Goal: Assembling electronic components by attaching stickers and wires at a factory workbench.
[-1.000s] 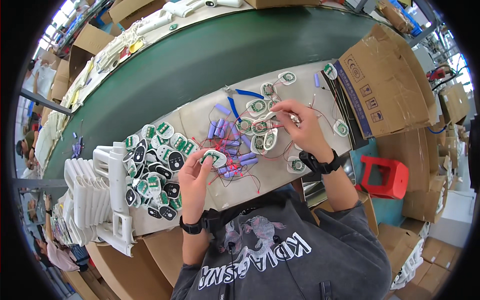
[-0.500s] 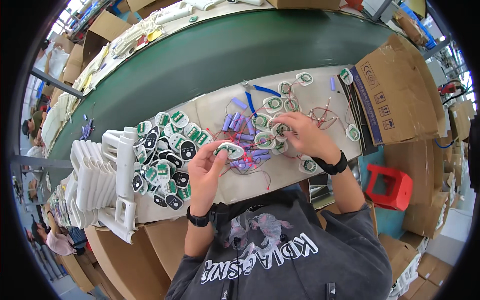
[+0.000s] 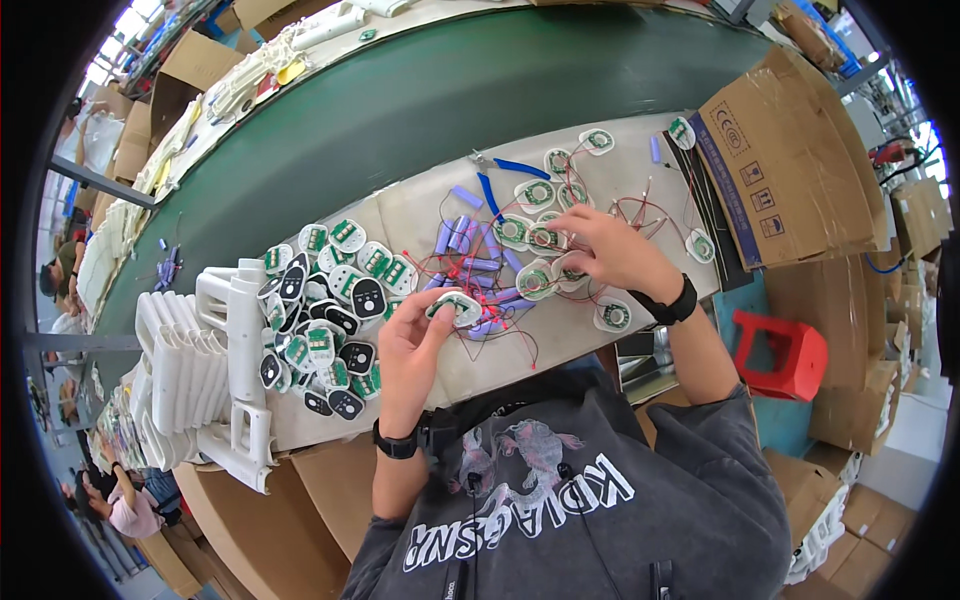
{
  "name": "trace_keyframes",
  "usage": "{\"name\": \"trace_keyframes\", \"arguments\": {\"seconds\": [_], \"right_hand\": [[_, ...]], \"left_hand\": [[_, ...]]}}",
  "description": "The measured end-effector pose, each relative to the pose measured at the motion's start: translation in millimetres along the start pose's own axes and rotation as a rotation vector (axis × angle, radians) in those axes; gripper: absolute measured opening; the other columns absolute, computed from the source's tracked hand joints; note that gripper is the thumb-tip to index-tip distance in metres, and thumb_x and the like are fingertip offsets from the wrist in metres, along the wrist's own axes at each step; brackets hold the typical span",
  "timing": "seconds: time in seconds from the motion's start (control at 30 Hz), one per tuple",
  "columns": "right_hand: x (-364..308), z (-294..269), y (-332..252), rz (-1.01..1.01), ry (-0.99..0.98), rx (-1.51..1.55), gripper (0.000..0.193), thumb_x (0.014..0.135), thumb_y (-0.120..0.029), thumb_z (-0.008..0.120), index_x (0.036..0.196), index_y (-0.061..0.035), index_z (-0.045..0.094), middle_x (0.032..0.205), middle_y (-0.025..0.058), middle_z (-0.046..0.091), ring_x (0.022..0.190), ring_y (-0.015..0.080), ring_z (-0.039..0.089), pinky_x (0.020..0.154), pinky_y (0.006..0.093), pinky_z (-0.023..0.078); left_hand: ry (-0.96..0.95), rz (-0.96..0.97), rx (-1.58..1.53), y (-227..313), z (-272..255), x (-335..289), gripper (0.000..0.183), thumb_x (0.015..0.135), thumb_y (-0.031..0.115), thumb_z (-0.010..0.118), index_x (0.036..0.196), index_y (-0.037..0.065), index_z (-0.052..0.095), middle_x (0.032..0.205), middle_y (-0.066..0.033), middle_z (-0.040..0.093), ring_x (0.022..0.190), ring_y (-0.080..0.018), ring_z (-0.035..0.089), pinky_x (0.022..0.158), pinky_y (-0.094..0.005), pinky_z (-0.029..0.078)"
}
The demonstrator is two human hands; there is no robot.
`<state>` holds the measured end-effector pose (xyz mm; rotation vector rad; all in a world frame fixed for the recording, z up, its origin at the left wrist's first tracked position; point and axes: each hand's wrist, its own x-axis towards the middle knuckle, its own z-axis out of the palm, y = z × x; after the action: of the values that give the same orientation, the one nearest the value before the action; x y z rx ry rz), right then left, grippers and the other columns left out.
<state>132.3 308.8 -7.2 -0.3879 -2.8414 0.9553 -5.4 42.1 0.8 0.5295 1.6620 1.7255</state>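
Note:
My left hand point(image 3: 410, 345) is closed around a white oval cover with a green circuit board point(image 3: 457, 309), pinched between thumb and fingers above the table. My right hand point(image 3: 608, 250) reaches over a group of white covers with round green boards. Its thumb and fingers are apart, and the fingertips touch or hover at one such cover point(image 3: 545, 239); they partly hide another point(image 3: 572, 268). Purple cylindrical batteries point(image 3: 482, 265) with red and black wires lie between the hands. Left of my left hand is a heap of white and black oval covers point(image 3: 338, 310), many with green boards.
Blue-handled cutters point(image 3: 520, 168) lie at the table's far side, near a green conveyor belt point(image 3: 420, 120). White plastic housings point(image 3: 190, 350) are stacked at the left. A cardboard box point(image 3: 790, 160) stands at the right, above a red stool point(image 3: 782, 355).
The view has shifted slightly. Covers beneath my right hand have moved apart, and one nearby has slid right. My left hand still grips its cover, tilted a little differently.

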Motion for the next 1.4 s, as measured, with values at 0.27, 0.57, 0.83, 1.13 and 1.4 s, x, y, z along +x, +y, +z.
{"name": "trace_keyframes", "arguments": {"seconds": [0.27, 0.57, 0.83, 1.13, 1.4], "right_hand": [[-11, 10, 12, 0.08, -0.105, 0.152, 0.04, 0.065, -0.006, 0.081, 0.098, -0.003, 0.06, 0.088, 0.0101, 0.062, 0.079, 0.0275, 0.061, 0.073, 0.0376, 0.05], [-15, 7, 19, -0.003, -0.064, 0.226, 0.035, 0.069, -0.003, 0.078, 0.101, -0.0019, 0.063, 0.083, 0.0081, 0.06, 0.078, 0.0231, 0.059, 0.068, 0.0331, 0.048], [-22, -2, -3, 0.03, 0.173, 0.105, 0.025, 0.08, -0.002, 0.069, 0.105, -0.0019, 0.066, 0.098, 0.0104, 0.062, 0.087, 0.0261, 0.062, 0.074, 0.0332, 0.05], [-22, 22, -61, 0.02, 0.027, 0.528, 0.023, 0.087, -0.006, 0.066, 0.109, -0.0019, 0.066, 0.094, 0.0098, 0.066, 0.086, 0.0189, 0.064, 0.078, 0.029, 0.051], [-15, 66, -70, 0.037, -0.043, 0.658, 0.025, 0.086, -0.02, 0.072, 0.1, 0.0005, 0.067, 0.076, 0.0045, 0.061, 0.065, 0.0102, 0.055, 0.058, 0.0255, 0.044]], "left_hand": [[0.032, -0.032, -0.025, -7, -2, -4, 0.024, 0.093, 0.008, 0.064, 0.115, 0.0, 0.064, 0.091, 0.002, 0.063, 0.077, -0.0022, 0.052, 0.068, -0.017, 0.04], [-0.062, -0.02, 0.019, -5, -2, -4, 0.025, 0.095, 0.009, 0.059, 0.117, -0.003, 0.061, 0.117, -0.0099, 0.066, 0.101, -0.0113, 0.061, 0.089, -0.0246, 0.046], [0.032, -0.035, 0.047, -3, 7, -1, 0.026, 0.089, 0.003, 0.066, 0.115, -0.003, 0.066, 0.094, -0.0029, 0.069, 0.073, -0.0018, 0.057, 0.06, -0.015, 0.041], [0.036, -0.059, -0.106, -6, 15, 0, 0.026, 0.091, 0.01, 0.067, 0.112, -0.006, 0.065, 0.094, -0.0051, 0.069, 0.079, -0.0054, 0.062, 0.065, -0.0177, 0.047], [0.002, -0.097, -0.135, -9, 11, 1, 0.029, 0.095, 0.014, 0.062, 0.119, -0.003, 0.062, 0.105, -0.0073, 0.068, 0.087, -0.0085, 0.063, 0.071, -0.0216, 0.051]]}}
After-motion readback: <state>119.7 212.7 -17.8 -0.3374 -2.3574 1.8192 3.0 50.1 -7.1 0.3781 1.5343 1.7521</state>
